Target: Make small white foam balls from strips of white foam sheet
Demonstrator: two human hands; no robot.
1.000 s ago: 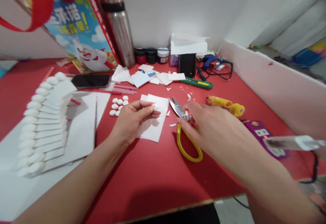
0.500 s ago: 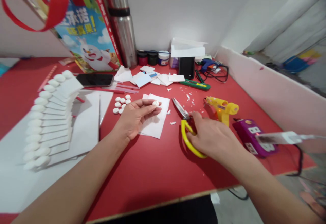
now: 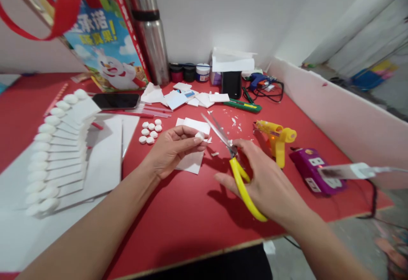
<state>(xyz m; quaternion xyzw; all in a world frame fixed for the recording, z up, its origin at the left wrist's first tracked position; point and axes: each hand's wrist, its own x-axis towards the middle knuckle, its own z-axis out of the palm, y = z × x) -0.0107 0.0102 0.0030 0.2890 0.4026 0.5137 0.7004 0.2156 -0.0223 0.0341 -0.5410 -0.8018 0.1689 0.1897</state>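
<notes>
Between the thumb and fingers of my left hand (image 3: 174, 148) is a small white disc (image 3: 199, 136), held over pieces of white paper (image 3: 191, 163). My right hand (image 3: 261, 173) grips yellow-handled scissors (image 3: 240, 182) by a handle, its thumb stretched away to the left. The scissor blades are parted and point up and left toward the disc, without touching it. Left of my left hand lies a cluster of small white discs (image 3: 150, 132). Farther left, a curved row of white discs (image 3: 41, 156) lines the ends of fanned white strips (image 3: 65, 156).
A yellow glue gun (image 3: 277, 137) and a purple box (image 3: 315, 169) stand on the right. Behind are a green cutter (image 3: 244, 106), white card scraps (image 3: 177, 98), a phone (image 3: 116, 100), a steel flask (image 3: 153, 38) and a printed bag (image 3: 108, 55). Paper bits (image 3: 234, 121) litter the red table (image 3: 178, 224).
My right hand has lifted the scissors off the table, and their blades have spread apart. The disc in my left hand has turned and shifted slightly right.
</notes>
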